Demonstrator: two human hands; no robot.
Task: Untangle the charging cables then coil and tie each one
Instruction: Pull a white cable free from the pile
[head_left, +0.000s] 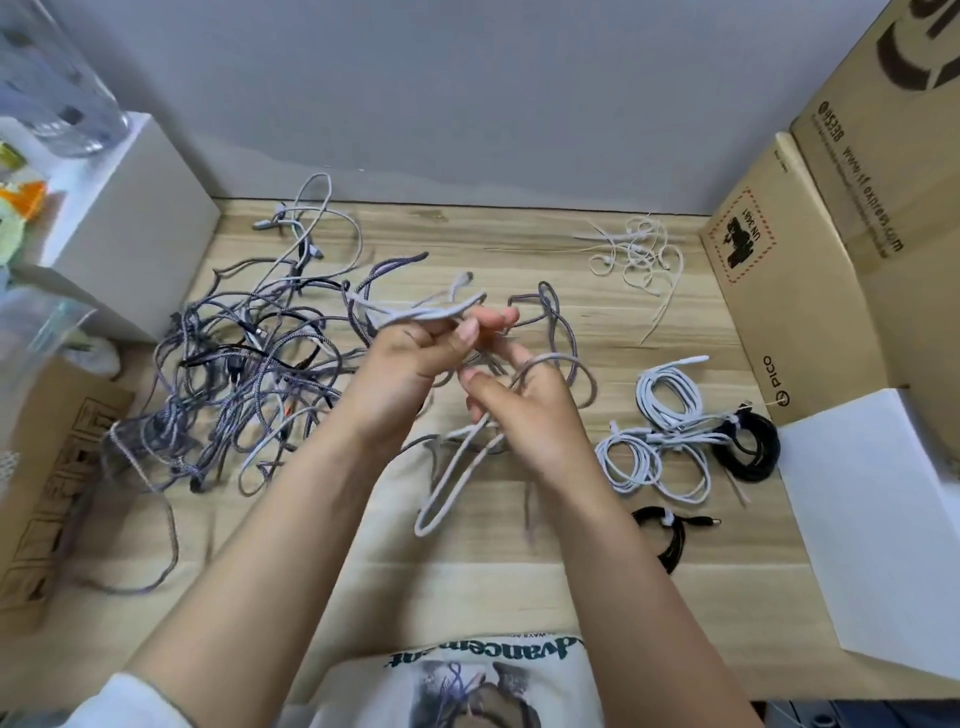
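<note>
Above the middle of the wooden table (519, 582), my left hand (410, 358) pinches a folded bundle of light grey braided cable (431, 313). Just to its right, my right hand (524, 410) has its fingers curled round loops of the same cable, which hang down to the table as a long loop (441, 493). A large tangle of grey, purple and black cables (244, 364) lies on the left half of the table. On the right lie tied white coils (670, 400) (628, 462), a tied black coil (750, 447) and a smaller tied black cable (670, 535).
A heap of white cable ties (639, 249) lies at the back right. Cardboard boxes (810, 270) and a white box (878, 525) wall in the right side. A white box (130, 228) and a cardboard box (52, 467) stand on the left. A grey wall (441, 93) rises behind.
</note>
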